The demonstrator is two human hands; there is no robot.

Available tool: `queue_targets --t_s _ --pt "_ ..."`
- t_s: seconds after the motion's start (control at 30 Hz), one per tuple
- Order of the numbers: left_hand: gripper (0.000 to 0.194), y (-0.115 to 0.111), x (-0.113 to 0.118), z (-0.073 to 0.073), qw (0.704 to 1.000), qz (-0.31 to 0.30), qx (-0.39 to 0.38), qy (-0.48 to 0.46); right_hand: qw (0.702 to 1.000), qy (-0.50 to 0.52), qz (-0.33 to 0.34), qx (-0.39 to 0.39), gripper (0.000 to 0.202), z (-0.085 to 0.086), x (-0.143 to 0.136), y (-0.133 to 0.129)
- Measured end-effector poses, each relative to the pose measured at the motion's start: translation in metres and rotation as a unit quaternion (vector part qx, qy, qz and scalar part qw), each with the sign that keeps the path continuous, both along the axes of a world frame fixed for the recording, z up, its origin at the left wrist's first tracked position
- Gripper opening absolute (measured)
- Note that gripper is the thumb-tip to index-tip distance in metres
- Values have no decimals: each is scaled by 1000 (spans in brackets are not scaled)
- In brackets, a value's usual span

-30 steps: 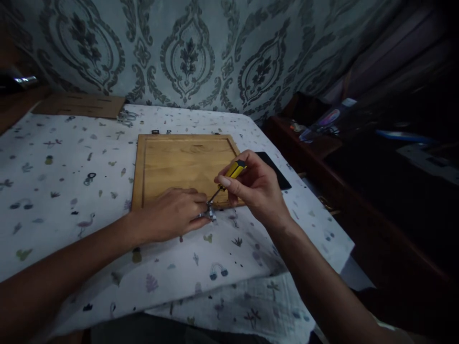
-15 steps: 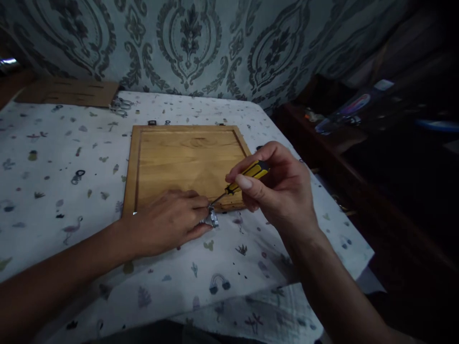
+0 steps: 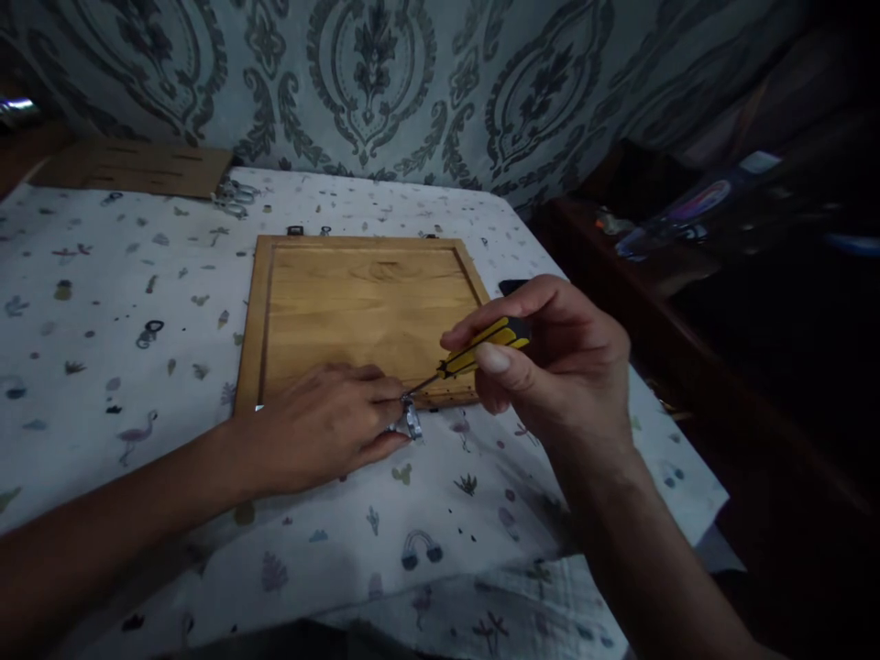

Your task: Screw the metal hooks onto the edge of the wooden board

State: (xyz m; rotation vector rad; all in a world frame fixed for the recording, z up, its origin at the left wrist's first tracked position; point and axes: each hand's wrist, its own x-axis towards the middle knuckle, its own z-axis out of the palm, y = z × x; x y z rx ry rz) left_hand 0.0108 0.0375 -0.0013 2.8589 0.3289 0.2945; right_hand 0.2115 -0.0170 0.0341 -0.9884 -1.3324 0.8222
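A framed wooden panel lies flat on the table. At its near edge sits a small silvery metal fitting, partly hidden by fingers; it may be a hinge. My left hand rests over that edge, with fingers and thumb closed on the fitting. In my right hand, thumb and fingertips pinch a screwdriver by its yellow and black handle. The screwdriver's thin shaft slants down to the left, its tip at the fitting beside my left fingertips. Any screw under the tip is too small to make out.
A cloth with small printed figures covers the table. Brown cardboard lies at the far left beside small metal pieces. A dark object is partly behind my right hand. A clear bottle lies on the dark furniture at right.
My right hand and the screwdriver handle have shifted slightly right, while the tip stays at the fitting. The left hand keeps its hold. The view has tilted a little.
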Motion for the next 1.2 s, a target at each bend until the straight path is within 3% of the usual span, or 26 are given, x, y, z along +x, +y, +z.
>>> queue_targets --t_s 0.23,0.37,0.77,0.97,1.2 --pt "25 0 0 -1 1000 -5 -3 -10 998 -34 50 -33 27 2 7 -5" --pt "26 0 0 0 1000 -8 1 -16 1000 -10 20 -10 15 0 5 -4" --pt "26 -1 0 0 1000 -1 13 -6 998 -53 27 -20 24 -1 3 -8" --pt "25 0 0 -3 1000 -1 2 -1 997 -77 -15 17 16 -1 -2 -6" --pt "25 0 0 -4 1000 0 6 7 989 -122 -58 68 22 -5 -7 -3"
